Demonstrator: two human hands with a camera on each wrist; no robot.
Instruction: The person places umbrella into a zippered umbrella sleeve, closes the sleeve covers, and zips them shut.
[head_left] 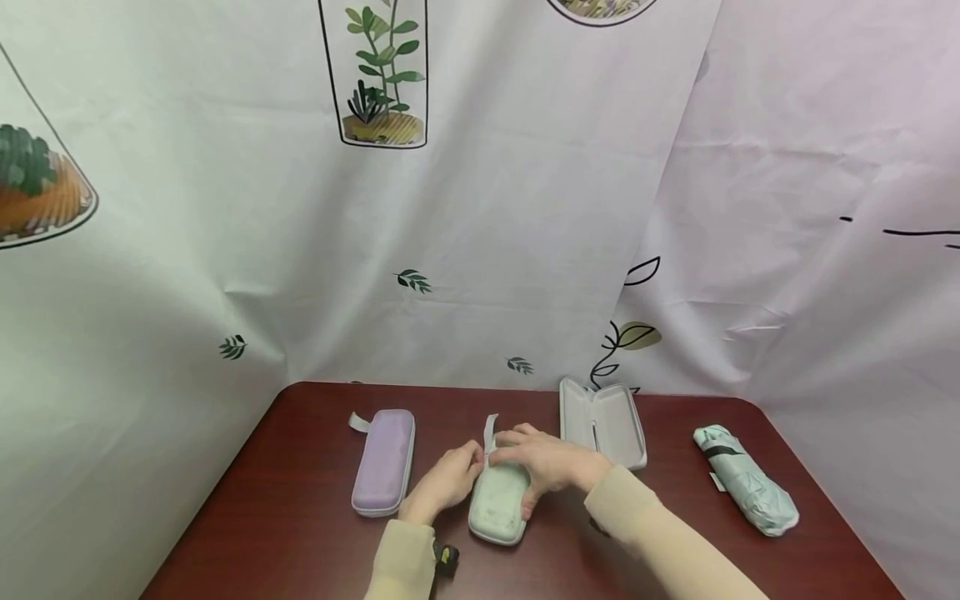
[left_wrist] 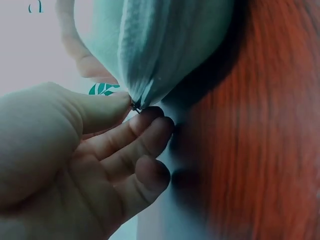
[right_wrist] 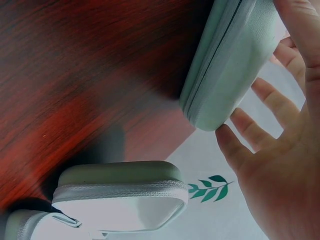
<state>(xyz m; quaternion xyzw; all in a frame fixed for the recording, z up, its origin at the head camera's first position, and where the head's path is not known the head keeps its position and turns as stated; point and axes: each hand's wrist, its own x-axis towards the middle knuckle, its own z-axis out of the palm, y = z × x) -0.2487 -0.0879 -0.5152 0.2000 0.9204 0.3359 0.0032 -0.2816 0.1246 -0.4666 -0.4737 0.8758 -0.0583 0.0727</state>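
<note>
A pale green zip case (head_left: 497, 507) lies closed on the table, a light strap (head_left: 490, 429) sticking out at its far end. My left hand (head_left: 447, 477) is at the case's far left corner. In the left wrist view its thumb and forefinger pinch the small dark zipper pull (left_wrist: 135, 106) at the end of the zip seam. Spread across the top, my right hand (head_left: 546, 460) grips the case, thumb on the right side and fingers toward the far end. The right wrist view shows the case's zipped side (right_wrist: 225, 65) beside those fingers.
To the left lies a lilac zip case (head_left: 384, 460) with a strap. An opened case with a pale inside (head_left: 622, 425) stands at the back, right of my right hand. A folded mint umbrella (head_left: 750, 483) lies far right on the reddish-brown table (head_left: 300, 533). Printed cloth hangs behind.
</note>
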